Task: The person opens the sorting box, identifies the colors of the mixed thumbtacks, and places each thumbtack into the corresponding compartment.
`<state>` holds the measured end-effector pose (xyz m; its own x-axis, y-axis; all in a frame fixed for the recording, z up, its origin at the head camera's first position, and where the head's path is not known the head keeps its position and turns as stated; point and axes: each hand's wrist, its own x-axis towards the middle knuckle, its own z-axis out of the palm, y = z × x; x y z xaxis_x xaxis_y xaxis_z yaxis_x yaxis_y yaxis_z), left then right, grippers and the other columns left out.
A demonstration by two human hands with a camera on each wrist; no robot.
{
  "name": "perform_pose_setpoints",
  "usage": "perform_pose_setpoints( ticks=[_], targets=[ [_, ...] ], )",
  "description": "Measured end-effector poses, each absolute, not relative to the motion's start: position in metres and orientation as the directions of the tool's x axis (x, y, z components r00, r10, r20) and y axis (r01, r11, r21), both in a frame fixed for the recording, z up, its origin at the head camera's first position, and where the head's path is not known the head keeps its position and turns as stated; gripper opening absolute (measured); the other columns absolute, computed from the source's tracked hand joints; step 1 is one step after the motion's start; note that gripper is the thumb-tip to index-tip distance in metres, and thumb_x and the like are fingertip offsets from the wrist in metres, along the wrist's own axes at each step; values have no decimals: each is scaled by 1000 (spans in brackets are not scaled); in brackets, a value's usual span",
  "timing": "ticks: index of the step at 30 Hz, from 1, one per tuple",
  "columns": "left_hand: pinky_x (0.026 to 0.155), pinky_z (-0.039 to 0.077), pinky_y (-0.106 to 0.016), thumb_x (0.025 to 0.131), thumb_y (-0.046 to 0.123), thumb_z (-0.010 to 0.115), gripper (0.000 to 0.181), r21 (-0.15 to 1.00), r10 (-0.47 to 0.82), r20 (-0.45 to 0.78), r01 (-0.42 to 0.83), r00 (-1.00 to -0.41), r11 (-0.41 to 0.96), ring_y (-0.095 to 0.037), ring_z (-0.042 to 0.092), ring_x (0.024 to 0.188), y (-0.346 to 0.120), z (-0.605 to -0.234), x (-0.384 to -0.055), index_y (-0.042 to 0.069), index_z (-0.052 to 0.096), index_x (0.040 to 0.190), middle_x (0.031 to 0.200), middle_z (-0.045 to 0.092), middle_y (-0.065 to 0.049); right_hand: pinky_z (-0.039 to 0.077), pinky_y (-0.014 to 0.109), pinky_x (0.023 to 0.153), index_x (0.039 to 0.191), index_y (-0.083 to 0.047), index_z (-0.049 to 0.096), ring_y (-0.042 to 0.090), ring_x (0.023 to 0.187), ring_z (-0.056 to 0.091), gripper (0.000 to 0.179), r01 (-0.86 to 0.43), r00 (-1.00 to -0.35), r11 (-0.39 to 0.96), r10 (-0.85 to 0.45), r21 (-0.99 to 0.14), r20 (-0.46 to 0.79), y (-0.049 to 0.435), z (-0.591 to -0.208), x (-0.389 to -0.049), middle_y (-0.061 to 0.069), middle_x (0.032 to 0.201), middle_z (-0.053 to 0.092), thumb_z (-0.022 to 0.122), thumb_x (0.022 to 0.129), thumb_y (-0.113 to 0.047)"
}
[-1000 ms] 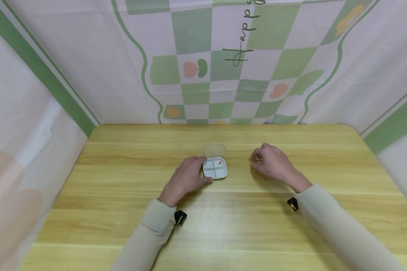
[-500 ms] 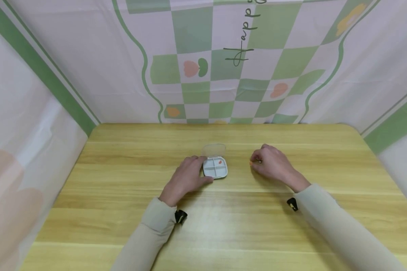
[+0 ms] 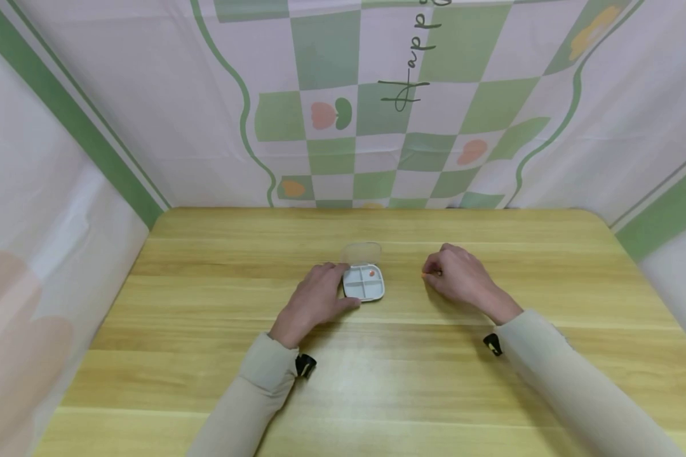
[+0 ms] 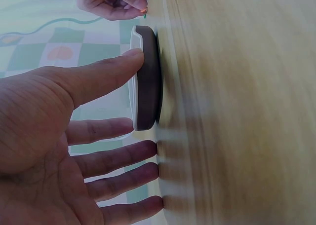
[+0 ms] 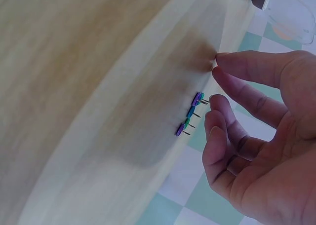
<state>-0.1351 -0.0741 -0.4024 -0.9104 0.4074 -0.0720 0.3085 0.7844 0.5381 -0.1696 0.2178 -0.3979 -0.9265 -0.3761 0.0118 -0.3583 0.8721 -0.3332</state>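
While pins (image 5: pixel 190 111) skyward, left hand (image 3: pixel 314 296) round pillbox (image 3: pixel 353 290), right hand (image 3: pixel 462 274) tight on orange pin (image 4: pixel 143 10)

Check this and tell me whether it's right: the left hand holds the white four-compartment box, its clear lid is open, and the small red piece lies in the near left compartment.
Not quite: the small red piece lies in the far right compartment, as the head view shows. The left hand does hold the box, and its clear lid is open.
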Motion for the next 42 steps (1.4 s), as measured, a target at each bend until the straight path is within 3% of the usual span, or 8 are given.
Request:
perform_pose_setpoints(
  ticks=[42],
  targets=[
    [94, 49, -44, 89, 34, 80, 68, 552, 398, -84, 290, -914, 782, -31, 56, 113, -74, -402, -135, 2, 53, 143, 128, 61, -17, 49, 42, 70, 92, -8, 77, 25, 83, 60, 3, -386, -919, 815, -380, -433, 105, 200, -373, -161, 8, 91, 64, 74, 91, -10]
  ],
)
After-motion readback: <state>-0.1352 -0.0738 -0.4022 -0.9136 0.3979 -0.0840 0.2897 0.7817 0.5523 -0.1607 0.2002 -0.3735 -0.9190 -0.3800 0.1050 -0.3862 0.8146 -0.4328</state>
